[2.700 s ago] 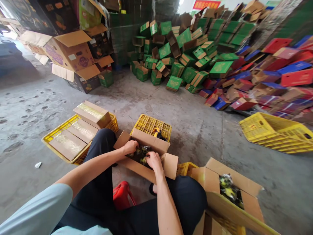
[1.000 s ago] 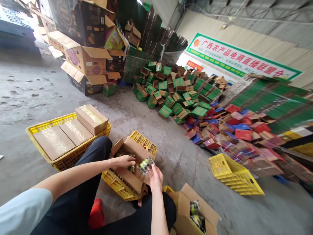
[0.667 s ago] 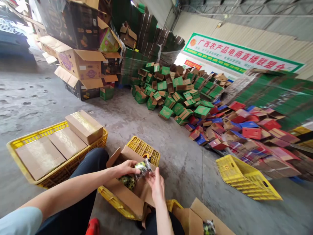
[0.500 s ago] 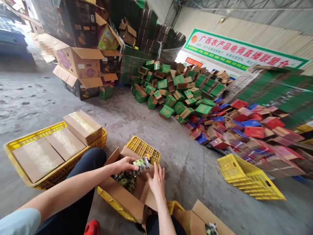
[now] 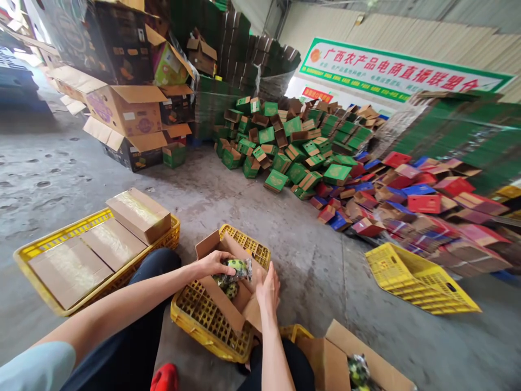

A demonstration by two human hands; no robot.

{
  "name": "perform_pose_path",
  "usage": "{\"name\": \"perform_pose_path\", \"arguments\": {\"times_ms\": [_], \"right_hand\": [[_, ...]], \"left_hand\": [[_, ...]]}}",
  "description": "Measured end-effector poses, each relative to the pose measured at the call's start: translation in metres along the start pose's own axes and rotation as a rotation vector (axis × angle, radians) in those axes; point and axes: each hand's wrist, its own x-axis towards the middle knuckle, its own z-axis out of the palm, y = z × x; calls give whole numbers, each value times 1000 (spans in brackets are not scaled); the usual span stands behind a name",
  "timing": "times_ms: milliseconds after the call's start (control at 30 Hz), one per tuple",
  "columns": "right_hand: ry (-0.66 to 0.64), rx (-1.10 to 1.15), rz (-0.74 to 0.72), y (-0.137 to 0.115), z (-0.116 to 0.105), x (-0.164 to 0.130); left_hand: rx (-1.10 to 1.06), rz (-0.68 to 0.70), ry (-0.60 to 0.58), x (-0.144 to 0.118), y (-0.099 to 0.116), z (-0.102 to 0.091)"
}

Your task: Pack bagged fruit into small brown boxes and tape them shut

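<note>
Now the yellow crate (image 5: 199, 305) below the left hand (image 5: 215, 264) bares its near grid, hidden earlier; the open carton (image 5: 223, 305) has shifted away. Room right of the right hand (image 5: 268, 290), straight-fingered by the carton's edge, while the left pinches a wrapped packet (image 5: 239, 268) above it.

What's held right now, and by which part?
Left hand holds the wrapped green item by its left end. Right hand is at the open carton; its grip can't be told.

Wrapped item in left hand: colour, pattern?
Wrapped item: light green with dark spots; best seen in the head view.
</note>
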Motion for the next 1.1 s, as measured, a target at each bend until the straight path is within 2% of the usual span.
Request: {"name": "perform_pose_path", "arguments": {"times_ms": [67,133,200,300,367,433,533,633,700,800,933,1000,1100], "right_hand": [[128,189,-56,0,-2,-4],[145,369,-55,1,-3,-11],[26,582,32,-1,-1,-18],[-191,912,291,-5,6,-23],[-251,1039,402,-4,12,-21],[-246,1065,418,2,16,-17],[-192,1001,367,17,18,-11],[-171,958,329,30,17,-5],[-154,932,304,31,16,-1],[-115,864,251,23,14,5],[-144,841,195,6,12,4],[-169,876,234,2,14,-2],[-191,994,387,3,16,-14]], "left_hand": [[5,34,-2,7,-5,1],[-20,66,18,13,-10,6],[-63,80,43,17,-15,12],[-188,55,49,22,-19,18],[-272,22,62,25,-21,19],[-257,-1,99,27,-23,16],[86,-39,59,24,-26,4],[658,-88,-110,13,-33,-5],[953,-100,-201,4,-44,-2],[1125,-100,-222,-6,-63,14],[1080,-116,-152,-10,-74,32],[935,-80,-76,-9,-69,31],[591,-120,69,-6,-56,21]]}}
